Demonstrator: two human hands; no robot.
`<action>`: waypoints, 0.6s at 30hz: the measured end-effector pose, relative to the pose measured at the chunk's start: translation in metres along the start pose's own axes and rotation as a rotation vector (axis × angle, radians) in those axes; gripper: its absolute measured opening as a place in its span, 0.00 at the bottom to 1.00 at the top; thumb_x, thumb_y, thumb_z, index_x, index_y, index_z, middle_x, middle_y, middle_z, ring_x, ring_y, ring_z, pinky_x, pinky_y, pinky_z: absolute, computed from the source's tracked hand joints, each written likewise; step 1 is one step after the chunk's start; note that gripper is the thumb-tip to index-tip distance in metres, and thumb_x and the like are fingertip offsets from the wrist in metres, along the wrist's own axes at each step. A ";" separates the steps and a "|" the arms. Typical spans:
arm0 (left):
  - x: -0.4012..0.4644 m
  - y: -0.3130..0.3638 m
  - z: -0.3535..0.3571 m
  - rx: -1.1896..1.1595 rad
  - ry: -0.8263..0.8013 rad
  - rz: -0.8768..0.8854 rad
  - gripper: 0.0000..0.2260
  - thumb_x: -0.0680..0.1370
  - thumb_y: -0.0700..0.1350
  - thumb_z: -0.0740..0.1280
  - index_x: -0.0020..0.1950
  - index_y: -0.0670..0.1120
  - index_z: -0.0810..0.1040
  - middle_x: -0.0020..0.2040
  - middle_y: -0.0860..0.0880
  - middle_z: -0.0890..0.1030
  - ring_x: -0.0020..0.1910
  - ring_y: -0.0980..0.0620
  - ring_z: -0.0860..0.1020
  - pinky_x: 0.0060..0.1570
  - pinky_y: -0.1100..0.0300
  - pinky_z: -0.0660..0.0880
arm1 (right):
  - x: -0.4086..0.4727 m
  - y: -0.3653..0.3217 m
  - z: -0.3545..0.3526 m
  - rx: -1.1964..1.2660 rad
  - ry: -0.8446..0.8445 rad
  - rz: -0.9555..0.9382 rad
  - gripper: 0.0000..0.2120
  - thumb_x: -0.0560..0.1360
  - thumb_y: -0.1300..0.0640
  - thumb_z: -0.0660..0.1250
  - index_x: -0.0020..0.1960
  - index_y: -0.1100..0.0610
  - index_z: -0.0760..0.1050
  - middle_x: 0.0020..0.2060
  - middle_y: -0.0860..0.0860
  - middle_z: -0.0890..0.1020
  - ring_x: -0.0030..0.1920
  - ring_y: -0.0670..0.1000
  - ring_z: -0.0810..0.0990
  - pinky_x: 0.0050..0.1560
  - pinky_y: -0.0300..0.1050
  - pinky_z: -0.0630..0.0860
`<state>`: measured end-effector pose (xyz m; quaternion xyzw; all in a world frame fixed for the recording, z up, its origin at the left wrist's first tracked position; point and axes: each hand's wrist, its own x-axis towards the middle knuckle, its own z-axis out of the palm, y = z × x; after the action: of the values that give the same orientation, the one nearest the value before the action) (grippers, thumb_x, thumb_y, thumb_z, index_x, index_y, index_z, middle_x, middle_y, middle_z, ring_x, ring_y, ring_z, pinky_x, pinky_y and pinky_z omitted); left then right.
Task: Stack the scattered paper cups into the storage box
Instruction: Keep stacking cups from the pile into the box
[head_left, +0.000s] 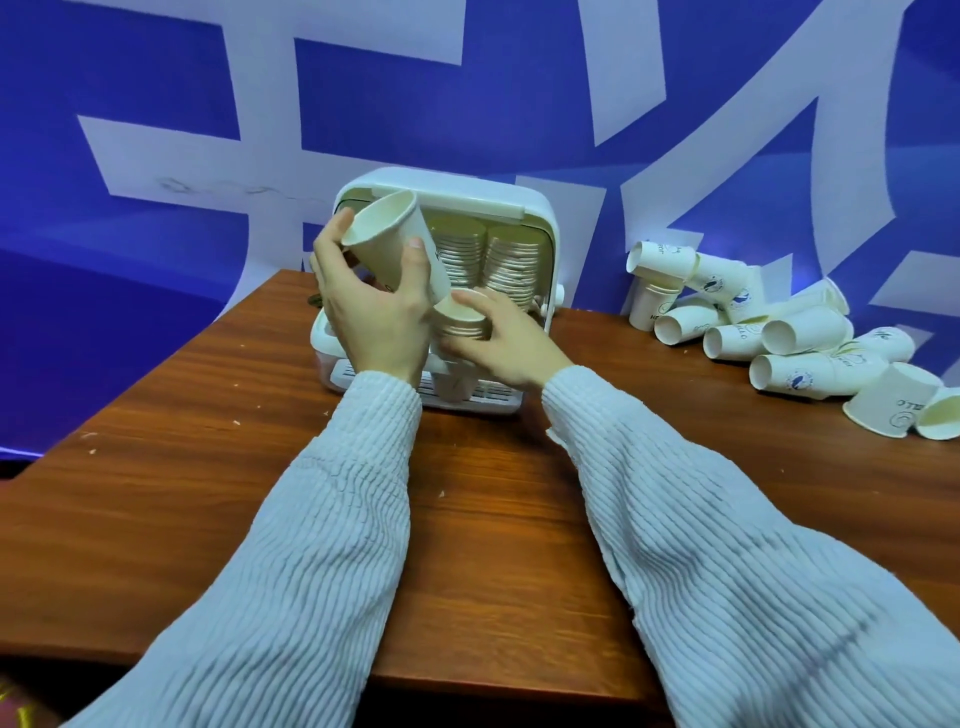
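Nearest the camera, your two ribbed sleeves (322, 519) extended across the wooden table (156, 441) toward the storage box (447, 202).

Your right hand (506, 340) was curled around the top of a short stack of nested cups (462, 319), standing rim-up at the front of the box. Your left hand (371, 306) gripped a single paper cup (395, 244) by its side wall, thumb on the near face and fingers behind, with the cup tilted and its mouth turned up and left, just above that short stack.

The cup appeared light, thin-walled and easily crushed. Take hold at mid-wall with light pressure only; a squeeze at the rim would likely deform it and hinder nesting.

Behind the hands, the white box stood open and held two tall rows of nested cups (485, 260) side by side.

Farther right, well apart from the box, a pile of loose cups (769, 332) lay on the table, most of them on their sides.
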<state>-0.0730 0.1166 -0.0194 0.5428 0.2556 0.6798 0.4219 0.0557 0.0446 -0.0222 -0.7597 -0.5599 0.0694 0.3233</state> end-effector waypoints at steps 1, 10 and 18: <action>0.000 0.000 0.000 -0.008 -0.009 0.010 0.27 0.75 0.53 0.73 0.71 0.50 0.69 0.67 0.51 0.74 0.64 0.53 0.75 0.59 0.51 0.80 | -0.001 0.000 0.004 -0.089 0.001 0.012 0.34 0.77 0.41 0.72 0.79 0.50 0.67 0.77 0.49 0.69 0.73 0.50 0.71 0.75 0.52 0.67; -0.002 -0.013 0.013 0.146 -0.142 0.305 0.21 0.77 0.47 0.75 0.67 0.43 0.75 0.75 0.48 0.70 0.75 0.53 0.68 0.72 0.55 0.70 | -0.007 0.003 0.006 -0.023 0.081 0.152 0.44 0.71 0.36 0.75 0.80 0.44 0.58 0.70 0.50 0.79 0.67 0.56 0.78 0.61 0.50 0.74; -0.007 -0.030 0.017 0.470 -0.532 0.408 0.17 0.79 0.47 0.70 0.67 0.46 0.79 0.73 0.47 0.73 0.70 0.47 0.73 0.67 0.58 0.69 | -0.003 0.003 0.008 0.022 0.074 0.186 0.33 0.76 0.49 0.67 0.77 0.46 0.57 0.57 0.54 0.83 0.56 0.59 0.83 0.58 0.57 0.79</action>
<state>-0.0481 0.1245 -0.0422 0.8207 0.1732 0.5086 0.1944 0.0533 0.0451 -0.0311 -0.8068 -0.4738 0.0772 0.3444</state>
